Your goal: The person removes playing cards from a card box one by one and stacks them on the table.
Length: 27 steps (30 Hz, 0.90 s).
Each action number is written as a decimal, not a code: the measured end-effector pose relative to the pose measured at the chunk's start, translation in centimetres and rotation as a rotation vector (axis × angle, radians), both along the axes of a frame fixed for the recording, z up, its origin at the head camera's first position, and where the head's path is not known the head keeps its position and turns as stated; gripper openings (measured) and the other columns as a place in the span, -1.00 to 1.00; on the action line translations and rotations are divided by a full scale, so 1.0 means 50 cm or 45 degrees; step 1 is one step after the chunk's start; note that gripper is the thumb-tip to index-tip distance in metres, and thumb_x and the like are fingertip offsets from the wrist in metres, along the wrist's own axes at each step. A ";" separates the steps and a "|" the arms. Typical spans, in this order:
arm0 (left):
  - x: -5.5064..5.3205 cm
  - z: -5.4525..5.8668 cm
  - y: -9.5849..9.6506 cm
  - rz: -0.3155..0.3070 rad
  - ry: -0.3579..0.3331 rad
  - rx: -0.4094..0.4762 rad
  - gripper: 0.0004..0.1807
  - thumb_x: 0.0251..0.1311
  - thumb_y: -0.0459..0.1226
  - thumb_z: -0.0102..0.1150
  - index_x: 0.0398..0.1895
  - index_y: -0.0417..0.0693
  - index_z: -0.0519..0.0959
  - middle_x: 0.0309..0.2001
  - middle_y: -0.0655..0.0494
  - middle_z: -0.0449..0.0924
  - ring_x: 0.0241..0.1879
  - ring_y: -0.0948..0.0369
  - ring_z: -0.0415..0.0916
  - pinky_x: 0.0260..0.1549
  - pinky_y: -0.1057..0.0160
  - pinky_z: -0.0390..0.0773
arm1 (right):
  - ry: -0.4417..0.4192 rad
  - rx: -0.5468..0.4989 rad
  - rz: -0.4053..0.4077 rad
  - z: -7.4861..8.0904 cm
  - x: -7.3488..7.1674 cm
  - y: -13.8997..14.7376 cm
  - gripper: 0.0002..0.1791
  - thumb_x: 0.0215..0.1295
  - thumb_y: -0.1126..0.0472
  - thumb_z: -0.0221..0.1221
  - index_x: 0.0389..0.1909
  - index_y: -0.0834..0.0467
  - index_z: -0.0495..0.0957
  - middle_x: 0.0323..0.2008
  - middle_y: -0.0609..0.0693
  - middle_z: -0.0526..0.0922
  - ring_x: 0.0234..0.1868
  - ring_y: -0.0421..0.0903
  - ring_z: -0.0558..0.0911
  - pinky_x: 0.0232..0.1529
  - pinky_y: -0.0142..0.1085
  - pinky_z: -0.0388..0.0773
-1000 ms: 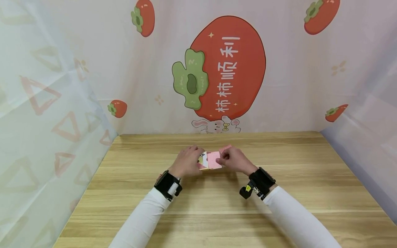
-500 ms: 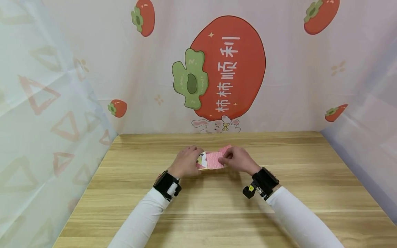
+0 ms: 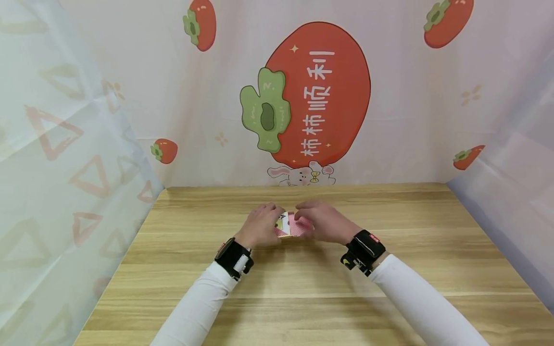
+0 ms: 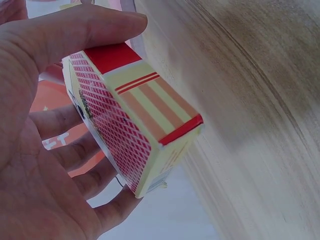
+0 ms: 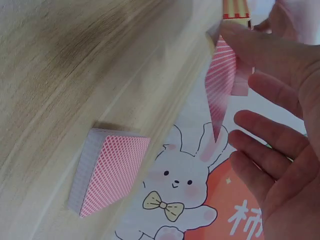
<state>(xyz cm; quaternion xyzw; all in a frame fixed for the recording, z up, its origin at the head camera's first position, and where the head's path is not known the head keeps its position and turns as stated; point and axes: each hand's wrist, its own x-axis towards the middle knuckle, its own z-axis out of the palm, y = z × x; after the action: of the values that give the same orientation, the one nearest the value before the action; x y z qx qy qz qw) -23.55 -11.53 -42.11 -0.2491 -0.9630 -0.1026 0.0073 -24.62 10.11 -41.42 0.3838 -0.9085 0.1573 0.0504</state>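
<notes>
My left hand point(image 3: 259, 226) grips a playing-card box point(image 4: 127, 105), thumb along one narrow side and fingers along the opposite one. The box is cream and red with a checked pattern, and a large A shows on its face in the head view. From its right end juts a red-patterned panel point(image 5: 220, 82); I cannot tell whether it is cards or a flap. At that end is my right hand point(image 3: 326, 223), its thumb over the panel and its other fingers spread apart from it. A stack of red-backed playing cards point(image 5: 115, 172) lies on the table, hidden behind this hand in the head view.
The wooden table point(image 3: 277, 307) reaches back to a white cloth backdrop point(image 3: 402, 120) printed with persimmons and a rabbit. Pale curtains point(image 3: 65, 144) flank both sides. Each wrist carries a black strap point(image 3: 365, 250).
My right hand has shifted from pinching the panel's outer edge to spanning over it, its fingers opened. The panel slid slightly right between the earlier frames. My left hand and the box hold nearly still.
</notes>
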 end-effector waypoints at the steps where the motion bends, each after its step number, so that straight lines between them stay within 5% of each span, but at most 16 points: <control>1: 0.000 0.000 0.000 -0.006 0.004 0.001 -0.26 -0.28 -0.11 0.37 0.13 -0.02 0.41 0.00 0.07 0.41 0.02 0.08 0.34 -0.01 0.01 0.32 | -0.008 0.008 0.013 -0.001 -0.001 -0.002 -0.54 -0.18 -0.02 0.41 -0.16 -0.05 0.59 0.07 -0.05 0.51 0.11 -0.12 0.44 0.10 -0.21 0.30; 5: 0.000 -0.002 0.000 -0.011 0.006 -0.004 -0.27 -0.29 -0.11 0.35 0.12 0.01 0.41 -0.06 0.11 0.41 -0.03 0.11 0.34 -0.07 0.04 0.35 | -0.025 0.017 0.049 -0.004 -0.004 -0.010 -0.56 -0.21 -0.02 0.43 -0.21 -0.05 0.58 0.03 -0.07 0.53 0.03 -0.18 0.48 0.06 -0.19 0.33; 11: 0.000 -0.005 0.001 -0.014 0.012 -0.013 -0.27 -0.29 -0.09 0.35 0.11 0.03 0.41 -0.07 0.13 0.41 -0.03 0.12 0.33 -0.08 0.05 0.35 | -0.042 0.031 0.080 -0.008 -0.007 -0.015 -0.60 -0.17 0.03 0.41 -0.24 -0.04 0.55 -0.19 -0.19 0.56 -0.34 -0.25 0.46 -0.27 -0.40 0.37; 27: -0.002 -0.004 -0.002 -0.002 -0.014 -0.014 -0.27 -0.28 -0.09 0.35 0.12 0.03 0.40 -0.03 0.12 0.41 0.00 0.11 0.33 -0.03 0.04 0.33 | -0.010 0.111 0.107 -0.006 0.000 0.009 -0.55 -0.08 0.05 0.36 -0.08 0.00 0.60 -0.01 -0.03 0.53 0.02 -0.11 0.50 0.02 -0.24 0.38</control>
<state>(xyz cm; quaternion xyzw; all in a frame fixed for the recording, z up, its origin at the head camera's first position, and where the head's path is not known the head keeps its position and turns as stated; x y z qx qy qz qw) -23.63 -11.62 -42.29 -0.2492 -0.9634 -0.0988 0.0007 -24.64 10.54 -41.70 0.4228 -0.8978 0.1209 0.0235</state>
